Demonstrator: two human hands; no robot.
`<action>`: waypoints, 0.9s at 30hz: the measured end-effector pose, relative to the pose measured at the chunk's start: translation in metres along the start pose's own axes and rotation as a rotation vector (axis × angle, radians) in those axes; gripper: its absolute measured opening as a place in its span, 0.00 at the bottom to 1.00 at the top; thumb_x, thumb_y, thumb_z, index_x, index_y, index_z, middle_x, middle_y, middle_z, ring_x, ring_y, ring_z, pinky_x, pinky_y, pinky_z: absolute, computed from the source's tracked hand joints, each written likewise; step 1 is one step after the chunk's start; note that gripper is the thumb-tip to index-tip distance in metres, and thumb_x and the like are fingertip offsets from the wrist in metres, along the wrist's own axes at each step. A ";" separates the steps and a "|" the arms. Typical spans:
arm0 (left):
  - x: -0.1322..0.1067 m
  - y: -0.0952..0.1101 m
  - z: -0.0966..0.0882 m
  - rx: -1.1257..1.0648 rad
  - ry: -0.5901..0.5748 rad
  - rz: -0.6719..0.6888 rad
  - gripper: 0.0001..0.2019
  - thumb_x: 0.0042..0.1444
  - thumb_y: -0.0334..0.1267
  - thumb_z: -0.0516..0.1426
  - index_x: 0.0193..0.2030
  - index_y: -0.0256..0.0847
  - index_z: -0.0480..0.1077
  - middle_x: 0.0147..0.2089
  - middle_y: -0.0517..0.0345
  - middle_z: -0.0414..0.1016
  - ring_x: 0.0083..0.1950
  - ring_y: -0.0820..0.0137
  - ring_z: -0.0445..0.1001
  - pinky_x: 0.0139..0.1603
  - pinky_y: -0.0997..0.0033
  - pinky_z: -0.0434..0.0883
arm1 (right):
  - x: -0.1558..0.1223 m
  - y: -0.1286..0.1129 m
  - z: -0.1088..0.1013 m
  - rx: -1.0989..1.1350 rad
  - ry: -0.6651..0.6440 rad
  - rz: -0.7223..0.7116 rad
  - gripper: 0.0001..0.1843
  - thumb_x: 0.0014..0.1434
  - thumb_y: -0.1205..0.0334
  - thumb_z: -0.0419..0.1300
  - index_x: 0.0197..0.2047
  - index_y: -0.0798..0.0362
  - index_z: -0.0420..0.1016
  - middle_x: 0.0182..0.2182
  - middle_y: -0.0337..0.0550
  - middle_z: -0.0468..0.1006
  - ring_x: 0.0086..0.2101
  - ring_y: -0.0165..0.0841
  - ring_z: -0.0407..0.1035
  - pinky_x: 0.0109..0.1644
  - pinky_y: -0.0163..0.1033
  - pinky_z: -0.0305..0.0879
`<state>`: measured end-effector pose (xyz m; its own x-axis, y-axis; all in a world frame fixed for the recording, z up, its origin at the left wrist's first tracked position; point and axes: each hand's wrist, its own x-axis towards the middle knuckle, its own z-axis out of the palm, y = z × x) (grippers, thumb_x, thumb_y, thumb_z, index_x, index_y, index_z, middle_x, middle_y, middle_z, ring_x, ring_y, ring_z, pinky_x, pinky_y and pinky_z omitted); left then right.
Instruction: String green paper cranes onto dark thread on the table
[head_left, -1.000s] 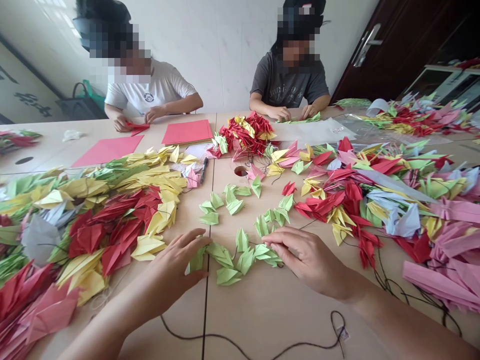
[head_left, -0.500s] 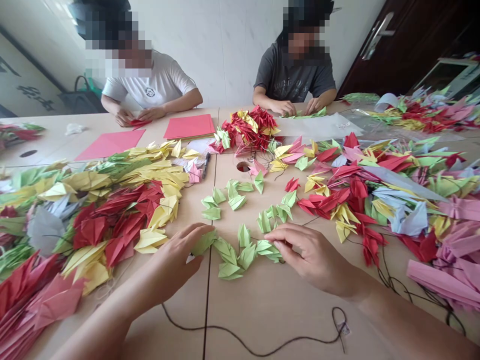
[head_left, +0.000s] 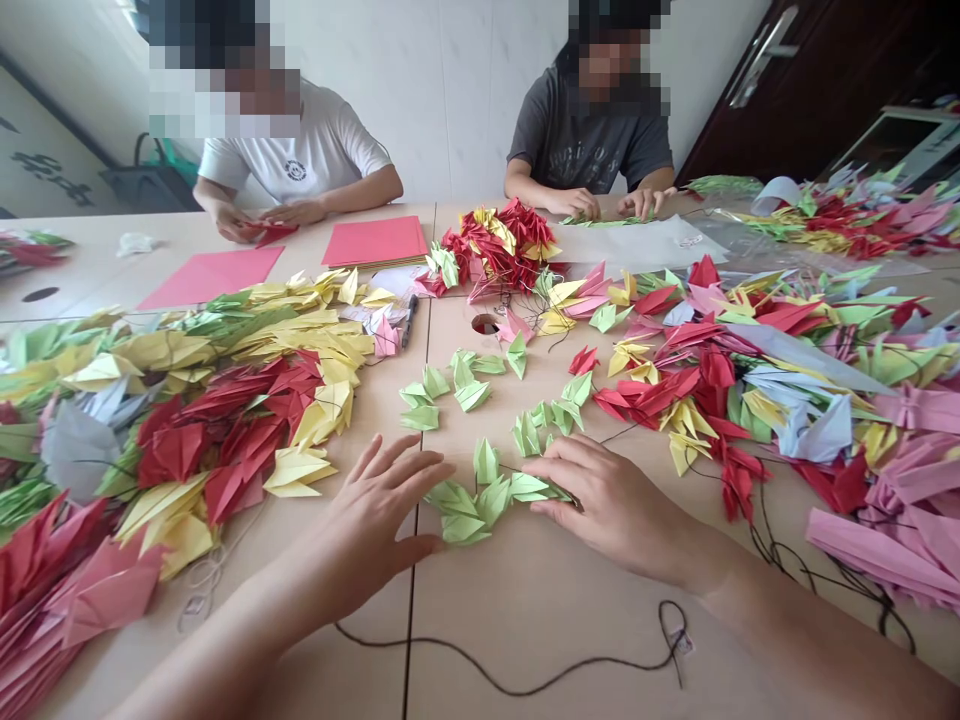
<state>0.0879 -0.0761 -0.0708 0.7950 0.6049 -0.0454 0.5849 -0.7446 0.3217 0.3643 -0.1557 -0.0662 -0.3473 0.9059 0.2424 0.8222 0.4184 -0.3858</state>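
Note:
A small cluster of folded green paper cranes [head_left: 491,503], pressed flat in shape, lies on the table between my two hands. My left hand [head_left: 386,495] is open at the cluster's left side, fingers spread, its thumb tip close to the lowest cranes. At the right end, my right hand [head_left: 600,500] curves around the cranes with thumb and fingers apart; part of the paper is hidden under it. More loose green cranes [head_left: 472,395] lie just beyond. Below the hands, a black cord [head_left: 480,680] runs across the table and ends in a loop at the right.
Strung cranes in several colours heap up at left [head_left: 187,440] and right [head_left: 720,380]. A red and yellow bundle [head_left: 499,245], red paper sheets [head_left: 375,242] and a pen [head_left: 409,322] lie farther back. Across the table sit two people, their hands [head_left: 296,212] at folded paper.
My left hand has come off the green cranes at the left end and spread its fingers. Those cranes now sit closer together. My right hand's fingers have loosened and parted.

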 end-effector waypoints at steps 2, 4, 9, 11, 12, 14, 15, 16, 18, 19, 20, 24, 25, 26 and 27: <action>0.003 0.005 0.001 -0.002 -0.016 0.026 0.24 0.60 0.41 0.61 0.63 0.49 0.64 0.62 0.53 0.72 0.72 0.50 0.56 0.72 0.34 0.47 | 0.000 0.001 0.001 0.002 0.006 0.002 0.12 0.58 0.73 0.65 0.46 0.57 0.78 0.36 0.46 0.76 0.39 0.41 0.73 0.43 0.46 0.75; 0.005 0.008 0.001 -0.005 -0.003 0.034 0.19 0.61 0.41 0.60 0.58 0.48 0.68 0.59 0.52 0.74 0.70 0.51 0.60 0.72 0.35 0.47 | -0.001 0.003 0.003 0.008 0.012 0.007 0.13 0.58 0.77 0.61 0.45 0.57 0.78 0.36 0.46 0.76 0.39 0.41 0.73 0.43 0.47 0.74; 0.005 0.006 0.000 0.004 0.082 0.015 0.09 0.61 0.45 0.60 0.44 0.45 0.71 0.54 0.51 0.75 0.66 0.51 0.65 0.70 0.37 0.52 | -0.002 0.005 0.004 0.062 0.024 0.052 0.16 0.56 0.79 0.56 0.45 0.56 0.77 0.37 0.47 0.76 0.41 0.41 0.73 0.45 0.47 0.74; 0.004 0.005 0.001 0.013 0.094 0.017 0.08 0.61 0.45 0.60 0.42 0.44 0.70 0.54 0.51 0.75 0.67 0.50 0.63 0.70 0.38 0.54 | -0.002 0.004 0.003 0.079 0.047 0.056 0.17 0.57 0.79 0.54 0.45 0.56 0.77 0.37 0.47 0.76 0.41 0.40 0.72 0.45 0.46 0.73; 0.003 0.004 0.001 0.021 0.095 0.019 0.09 0.61 0.45 0.60 0.42 0.45 0.70 0.55 0.51 0.75 0.67 0.50 0.63 0.70 0.38 0.54 | -0.001 0.003 0.002 0.082 0.066 0.045 0.18 0.57 0.79 0.53 0.46 0.56 0.76 0.37 0.47 0.76 0.40 0.40 0.72 0.44 0.46 0.73; 0.001 0.004 0.002 0.041 0.097 0.024 0.10 0.60 0.45 0.60 0.45 0.45 0.69 0.57 0.51 0.74 0.68 0.49 0.62 0.69 0.36 0.54 | -0.001 -0.001 -0.001 0.089 0.103 -0.006 0.19 0.57 0.79 0.51 0.47 0.57 0.76 0.37 0.47 0.75 0.40 0.38 0.70 0.45 0.45 0.72; 0.000 0.004 0.003 0.049 0.099 0.031 0.12 0.60 0.45 0.61 0.47 0.46 0.68 0.58 0.51 0.73 0.69 0.49 0.61 0.69 0.35 0.55 | -0.001 -0.002 -0.002 0.090 0.119 -0.042 0.20 0.57 0.79 0.51 0.49 0.57 0.75 0.38 0.47 0.75 0.41 0.38 0.70 0.46 0.45 0.71; -0.001 0.005 0.003 0.055 0.100 0.043 0.16 0.60 0.45 0.62 0.51 0.46 0.67 0.60 0.51 0.72 0.69 0.48 0.60 0.68 0.34 0.55 | -0.001 -0.004 -0.003 0.087 0.128 -0.081 0.20 0.57 0.78 0.52 0.51 0.58 0.75 0.39 0.48 0.75 0.42 0.39 0.69 0.47 0.46 0.70; -0.001 0.009 0.006 0.056 0.092 0.085 0.26 0.57 0.46 0.64 0.60 0.48 0.62 0.64 0.50 0.69 0.71 0.46 0.57 0.68 0.32 0.55 | 0.000 -0.007 -0.001 0.071 0.115 -0.163 0.20 0.59 0.74 0.54 0.55 0.58 0.73 0.42 0.49 0.75 0.45 0.41 0.67 0.53 0.50 0.67; 0.000 0.011 0.007 0.050 0.083 0.110 0.30 0.56 0.46 0.65 0.63 0.49 0.60 0.65 0.49 0.68 0.72 0.45 0.56 0.68 0.32 0.55 | 0.000 -0.008 0.000 0.058 0.093 -0.202 0.21 0.61 0.72 0.55 0.57 0.58 0.71 0.44 0.49 0.76 0.48 0.42 0.66 0.57 0.52 0.64; 0.001 0.015 0.008 0.042 0.075 0.130 0.32 0.55 0.46 0.66 0.64 0.50 0.59 0.65 0.49 0.69 0.72 0.45 0.56 0.68 0.32 0.54 | 0.000 -0.009 0.003 0.042 0.063 -0.237 0.22 0.62 0.71 0.56 0.59 0.58 0.70 0.47 0.49 0.76 0.51 0.43 0.65 0.60 0.55 0.60; 0.007 0.025 0.012 -0.004 0.065 0.141 0.21 0.59 0.38 0.63 0.57 0.48 0.65 0.58 0.52 0.74 0.70 0.49 0.60 0.70 0.34 0.52 | 0.002 -0.011 0.015 -0.010 -0.055 -0.295 0.21 0.66 0.70 0.55 0.61 0.56 0.67 0.52 0.45 0.77 0.58 0.45 0.60 0.67 0.59 0.47; 0.008 0.026 0.012 -0.011 0.065 0.139 0.17 0.60 0.36 0.62 0.55 0.47 0.66 0.56 0.53 0.74 0.69 0.50 0.61 0.69 0.34 0.52 | 0.003 -0.011 0.017 -0.015 -0.066 -0.289 0.19 0.66 0.70 0.55 0.60 0.56 0.69 0.51 0.45 0.78 0.58 0.45 0.61 0.67 0.59 0.47; 0.009 0.027 0.012 -0.014 0.067 0.138 0.14 0.61 0.35 0.61 0.52 0.47 0.67 0.55 0.53 0.75 0.67 0.51 0.63 0.69 0.34 0.53 | 0.003 -0.011 0.018 -0.016 -0.066 -0.278 0.17 0.66 0.70 0.55 0.57 0.57 0.70 0.49 0.45 0.79 0.57 0.45 0.62 0.66 0.58 0.48; 0.009 0.027 0.012 -0.015 0.071 0.139 0.11 0.61 0.36 0.60 0.50 0.46 0.68 0.53 0.53 0.75 0.66 0.51 0.64 0.68 0.35 0.53 | 0.004 -0.010 0.019 -0.012 -0.059 -0.263 0.15 0.65 0.70 0.56 0.55 0.57 0.72 0.47 0.45 0.79 0.55 0.44 0.64 0.66 0.57 0.50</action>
<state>0.1130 -0.0937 -0.0738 0.8546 0.5148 0.0675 0.4667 -0.8186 0.3347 0.3461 -0.1551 -0.0782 -0.5750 0.7685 0.2805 0.7057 0.6394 -0.3053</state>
